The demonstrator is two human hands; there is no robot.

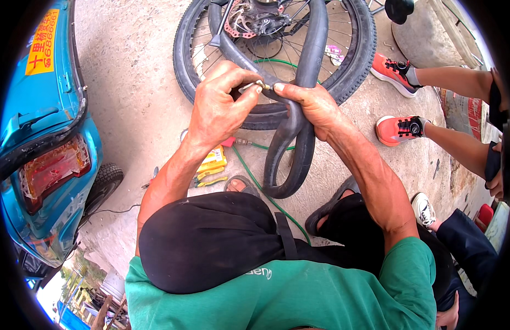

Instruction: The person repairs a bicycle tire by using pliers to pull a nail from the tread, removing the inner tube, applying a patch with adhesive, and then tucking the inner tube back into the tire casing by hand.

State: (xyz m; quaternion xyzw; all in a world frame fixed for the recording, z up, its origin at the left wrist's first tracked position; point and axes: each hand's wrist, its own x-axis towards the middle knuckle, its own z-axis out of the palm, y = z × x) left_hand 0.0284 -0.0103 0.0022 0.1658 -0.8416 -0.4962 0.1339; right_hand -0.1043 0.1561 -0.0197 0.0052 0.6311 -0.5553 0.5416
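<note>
A black inner tube [312, 47], puffed with some air, loops down over a bicycle wheel [364, 41] lying below my hands. My right hand [319, 109] is wrapped round the tube, its thumb pressing beside the brass-coloured valve stem [267, 86]. At that valve, my left hand [219, 102] is closed in a pinch on a small pale metal piece [249, 86]. Its exact kind is too small to make out. The tube's lower loop [274, 165] hangs over the ground between my feet.
A green hose [245, 165] runs across the concrete under the tube. Yellow-handled pliers [212, 181] lie by a yellow packet [213, 158], left of my feet. A blue vehicle [57, 118] stands at the left. Someone in orange shoes [398, 131] is close on the right.
</note>
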